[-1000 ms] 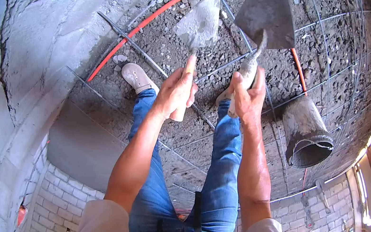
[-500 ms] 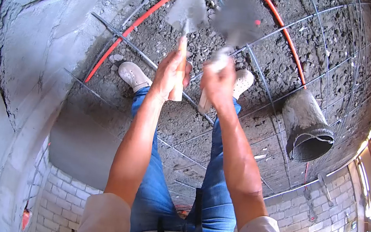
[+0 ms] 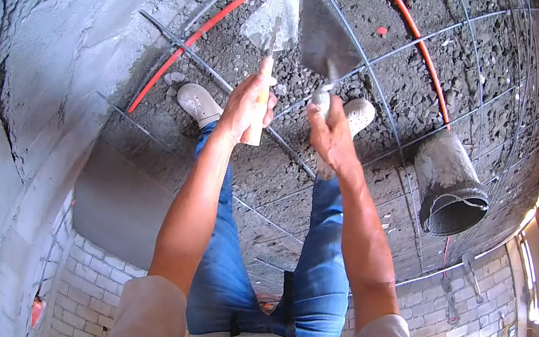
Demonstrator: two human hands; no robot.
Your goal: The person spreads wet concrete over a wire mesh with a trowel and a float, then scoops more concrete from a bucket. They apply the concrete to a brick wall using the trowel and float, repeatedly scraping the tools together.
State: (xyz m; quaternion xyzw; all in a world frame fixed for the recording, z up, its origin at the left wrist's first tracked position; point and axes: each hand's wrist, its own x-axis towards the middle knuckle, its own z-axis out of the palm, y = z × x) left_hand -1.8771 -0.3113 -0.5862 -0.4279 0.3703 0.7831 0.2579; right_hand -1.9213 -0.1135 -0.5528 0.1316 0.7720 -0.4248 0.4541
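My left hand is wrapped round the wooden handle of a trowel, whose pale, mortar-smeared blade points away from me. In my right hand is a second trowel with a darker grey blade, gripped by its dirty handle. The two blades are side by side, close together at their tips, above the gravel. Below them, steel rebar crosses the ground between and around my light-coloured shoes.
A red tube curves at the left and another at the right. A wide grey pipe stands at the right. Rough concrete fills the left side. Brickwork shows at the bottom.
My right hand and its trowel have shifted slightly right, and the blade has turned so its tip points up and left. The left trowel is nearly in place, its blade tilted a little rightward.
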